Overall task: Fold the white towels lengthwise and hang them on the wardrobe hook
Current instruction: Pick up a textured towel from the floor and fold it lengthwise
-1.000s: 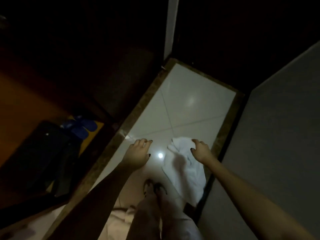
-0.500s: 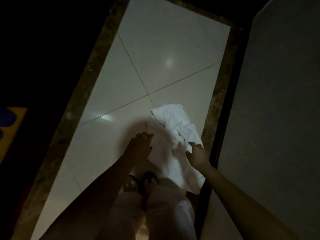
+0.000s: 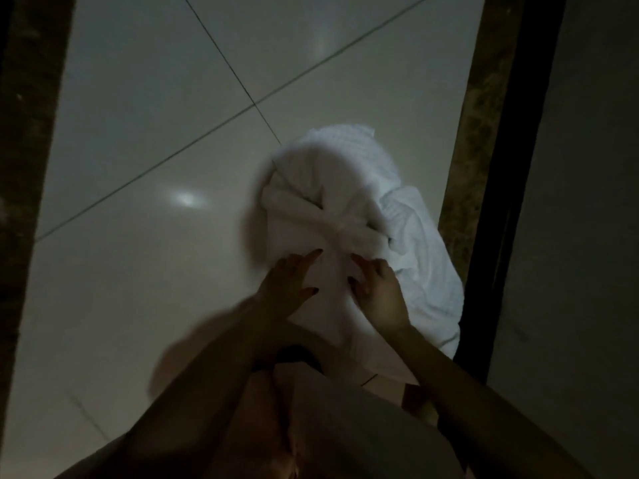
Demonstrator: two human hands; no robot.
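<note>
On floor (image 3: 138, 288), crumpled white towel (image 3: 311, 195); L hand (image 3: 287, 288) flat on it, R hand (image 3: 380, 295) grip unclear.

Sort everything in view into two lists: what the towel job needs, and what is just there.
Job: white towel heap, crumpled; left hand and right hand, both touching it.
Just there: tiled floor; dark stone border; the person's trousers.

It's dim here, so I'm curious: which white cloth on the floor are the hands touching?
The smooth towel nearer the middle; the left hand and right hand rest on it. The ribbed towel lies further right.
</note>
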